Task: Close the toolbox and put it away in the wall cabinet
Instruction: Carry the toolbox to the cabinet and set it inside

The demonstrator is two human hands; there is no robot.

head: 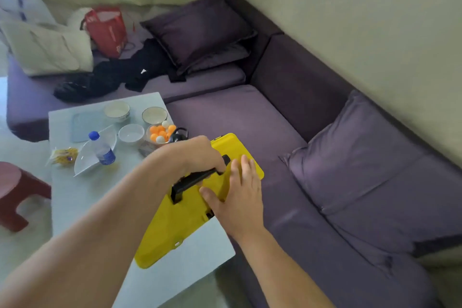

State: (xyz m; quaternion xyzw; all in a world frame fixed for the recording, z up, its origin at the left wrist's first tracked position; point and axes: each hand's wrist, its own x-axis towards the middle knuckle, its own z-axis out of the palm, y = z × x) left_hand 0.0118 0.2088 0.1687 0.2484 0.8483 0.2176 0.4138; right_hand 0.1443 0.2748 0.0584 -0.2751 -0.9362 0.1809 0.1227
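Note:
A yellow toolbox [175,227] with its lid down sits at the right edge of the white table [75,207], its far end reaching over the sofa seat. My left hand [197,155] is closed around its black handle [190,181]. Flat on the lid beside the handle rests my right hand [237,195], fingers together, thumb near a black latch at the box's right edge. No wall cabinet is in view.
On the table stand several bowls, one with orange and white balls [161,132], a water bottle [102,149] on a white dish, and a snack packet. A purple corner sofa [287,157] with cushions, bags and black clothing surrounds it. A red stool [15,192] is at left.

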